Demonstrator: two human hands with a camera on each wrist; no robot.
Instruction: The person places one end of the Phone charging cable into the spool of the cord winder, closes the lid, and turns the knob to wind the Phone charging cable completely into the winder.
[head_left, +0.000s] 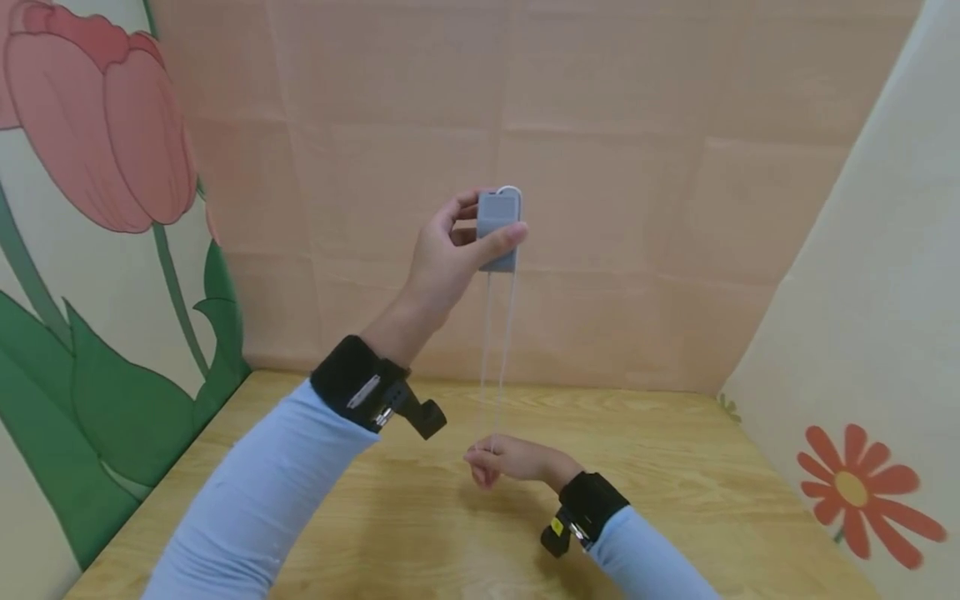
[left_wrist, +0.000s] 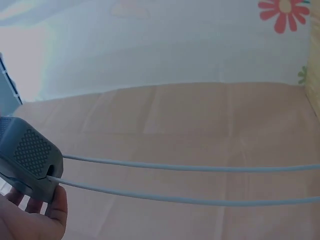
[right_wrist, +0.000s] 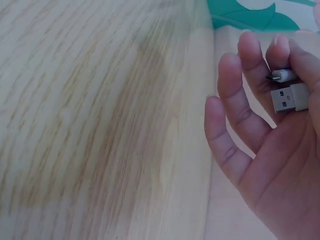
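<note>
Head view is showing my left hand pinching the grey cable case up high; my right hand is pinching the two plugs just above the worktop; cable is running straight down between them.

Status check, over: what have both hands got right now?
Left hand raised, grips grey cable reel. Right hand low over wooden table, pinches both plug ends. Two white cable strands stretched between hands. Nothing in the way.
</note>
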